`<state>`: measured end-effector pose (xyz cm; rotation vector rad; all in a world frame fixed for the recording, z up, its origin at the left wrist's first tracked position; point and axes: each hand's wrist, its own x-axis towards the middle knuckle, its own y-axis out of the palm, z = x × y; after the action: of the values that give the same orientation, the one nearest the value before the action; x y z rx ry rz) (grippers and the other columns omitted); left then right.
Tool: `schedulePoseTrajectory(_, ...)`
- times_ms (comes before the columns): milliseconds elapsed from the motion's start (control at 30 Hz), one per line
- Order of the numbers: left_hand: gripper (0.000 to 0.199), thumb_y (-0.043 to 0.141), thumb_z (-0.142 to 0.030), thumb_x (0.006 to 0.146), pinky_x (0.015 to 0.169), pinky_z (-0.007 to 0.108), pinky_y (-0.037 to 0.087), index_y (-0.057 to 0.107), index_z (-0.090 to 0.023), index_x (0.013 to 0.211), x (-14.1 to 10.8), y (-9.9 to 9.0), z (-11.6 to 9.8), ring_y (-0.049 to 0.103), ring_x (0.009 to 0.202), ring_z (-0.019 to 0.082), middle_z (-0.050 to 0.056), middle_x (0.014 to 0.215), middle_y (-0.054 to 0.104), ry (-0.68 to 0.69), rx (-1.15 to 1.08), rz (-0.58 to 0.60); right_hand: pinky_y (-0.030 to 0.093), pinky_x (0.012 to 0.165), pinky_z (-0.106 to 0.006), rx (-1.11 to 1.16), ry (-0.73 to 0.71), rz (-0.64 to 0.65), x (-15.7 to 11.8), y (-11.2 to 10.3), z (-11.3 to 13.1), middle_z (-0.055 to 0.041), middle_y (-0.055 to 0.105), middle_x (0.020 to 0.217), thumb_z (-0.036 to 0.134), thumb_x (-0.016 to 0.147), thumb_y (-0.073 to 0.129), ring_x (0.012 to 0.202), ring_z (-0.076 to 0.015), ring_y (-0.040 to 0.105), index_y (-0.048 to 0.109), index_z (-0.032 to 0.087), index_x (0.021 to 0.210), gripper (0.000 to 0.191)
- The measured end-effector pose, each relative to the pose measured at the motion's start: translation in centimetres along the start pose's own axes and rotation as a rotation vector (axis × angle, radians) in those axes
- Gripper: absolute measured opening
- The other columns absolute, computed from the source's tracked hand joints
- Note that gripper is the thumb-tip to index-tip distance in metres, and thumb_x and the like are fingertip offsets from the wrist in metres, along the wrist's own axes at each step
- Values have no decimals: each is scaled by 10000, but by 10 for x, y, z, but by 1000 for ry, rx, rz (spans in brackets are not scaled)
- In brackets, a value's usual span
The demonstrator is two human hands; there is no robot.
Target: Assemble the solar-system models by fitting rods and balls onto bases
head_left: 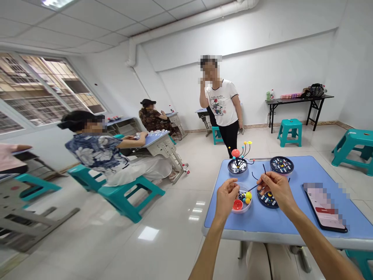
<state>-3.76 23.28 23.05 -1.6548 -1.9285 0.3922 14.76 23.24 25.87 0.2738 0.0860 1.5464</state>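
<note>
Right hand [275,190] — grip pinching thin black rod [254,188]; left hand [227,198] curled, grip unclear, over clear plastic bowl [241,209].

A classroom-style workroom is being shown. School desks with blue tabletops [230,217] are being used by seated people [96,151] on teal plastic stools [128,198], and a coloured-ball model [236,153] is being kept on the nearest tabletop. The room is being enclosed by white walls [276,66], barred windows [43,85], ceiling panels [87,19] and a glossy tiled floor [163,210], while a black folding table [297,101] is being stood against the back wall.
</note>
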Motion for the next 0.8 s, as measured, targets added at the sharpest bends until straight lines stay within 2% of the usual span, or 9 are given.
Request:
schedulePoseTrajectory(67, 311, 552, -306, 865, 570, 235, 497, 661, -142, 1106, -20, -6, -8, 569, 564, 104, 22, 781, 648, -8, -350, 28, 534, 477, -245, 17, -2, 5, -2, 3, -2, -50, 686, 683, 579, 685, 749, 536, -145, 629, 649, 151, 684, 440)
schedulePoseTrajectory(133, 280, 618, -332, 829, 553, 233, 492, 713, -148, 1018, -38, -8, -16, 558, 567, 104, 30, 784, 643, 11, -528, 21, 540, 483, -245, 35, 0, 16, -5, 6, -3, -48, 686, 680, 571, 686, 755, 538, -144, 633, 656, 149, 684, 434)
schedulePoseTrajectory(233, 209, 651, -320, 817, 558, 231, 497, 742, -176, 938, -59, -6, -27, 590, 628, 124, 51, 851, 664, 93, -503, -65, 543, 485, -253, 57, 3, 39, -13, 11, -3, -45, 684, 669, 564, 676, 765, 529, -145, 630, 656, 149, 662, 429)
schedulePoseTrajectory(400, 129, 630, -271, 838, 634, 235, 519, 736, -198, 845, -74, -3, -37, 637, 730, 158, 48, 831, 686, 223, -342, -209, 539, 502, -267, 119, 12, 64, -29, 16, -6, -42, 683, 651, 559, 691, 759, 514, -140, 620, 669, 151, 666, 418)
schedulePoseTrajectory(500, 140, 624, -281, 842, 592, 222, 501, 727, -194, 803, -79, -3, -37, 623, 672, 148, 36, 773, 678, 198, -318, -262, 526, 493, -261, 192, 30, 74, -40, 17, -10, -45, 689, 676, 543, 690, 770, 540, -143, 620, 686, 151, 706, 401)
schedulePoseTrajectory(633, 161, 639, -322, 831, 558, 221, 488, 729, -194, 789, -85, 0, -36, 599, 622, 140, 30, 742, 661, 157, -352, -270, 511, 506, -259, 255, 85, 125, -54, 19, -14, -32, 687, 675, 489, 652, 819, 570, -146, 619, 702, 152, 793, 384)
schedulePoseTrajectory(800, 181, 698, -356, 787, 529, 224, 472, 732, -179, 799, -91, 4, -39, 554, 570, 122, 30, 734, 650, 59, -508, -192, 477, 502, -244, 272, 103, 184, -63, 18, -14, 1, 645, 571, 456, 675, 816, 494, -111, 563, 686, 151, 754, 341)
